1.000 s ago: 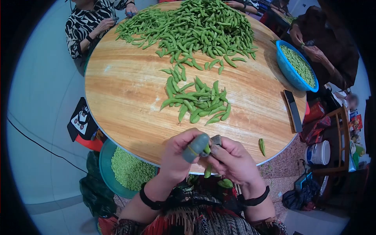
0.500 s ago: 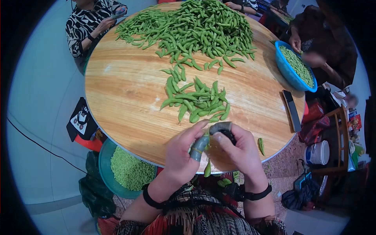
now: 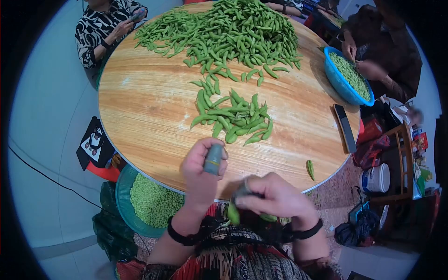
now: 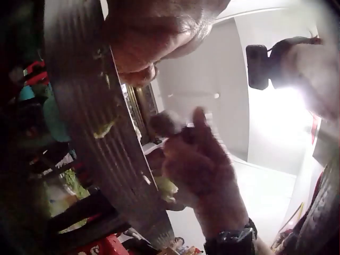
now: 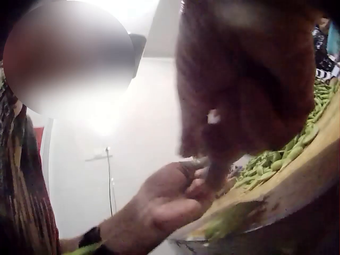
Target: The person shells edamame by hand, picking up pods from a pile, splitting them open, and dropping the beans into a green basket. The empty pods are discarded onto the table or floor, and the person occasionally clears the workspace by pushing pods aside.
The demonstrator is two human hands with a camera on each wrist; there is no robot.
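Observation:
In the head view my left hand (image 3: 198, 165) is over the table's near edge, its fingers curled in; a grey-green cover (image 3: 213, 158) with a yellow band sits on its thumb. No item shows in its grip, and the inside of the palm is hidden. Lower and to the right, my blurred right hand (image 3: 275, 196) pinches a green edamame pod (image 3: 233, 212) that hangs below the thumb and a dark-covered finger. In the left wrist view this right hand (image 4: 196, 170) appears with pale green at its fingers. A small heap of edamame pods (image 3: 238, 119) lies just beyond both hands.
The round wooden table (image 3: 140, 121) bears a large pod pile at the back, a black phone-like slab (image 3: 344, 128) and a single pod (image 3: 310, 170). A blue basin (image 3: 340, 84) holds shelled beans. Below left stands a green basket (image 3: 122, 200) of beans. Other people sit around.
My hands, together over the pod before, have drawn apart: the left went up and left, the right lower and toward my body with the pod. The small heap stays put.

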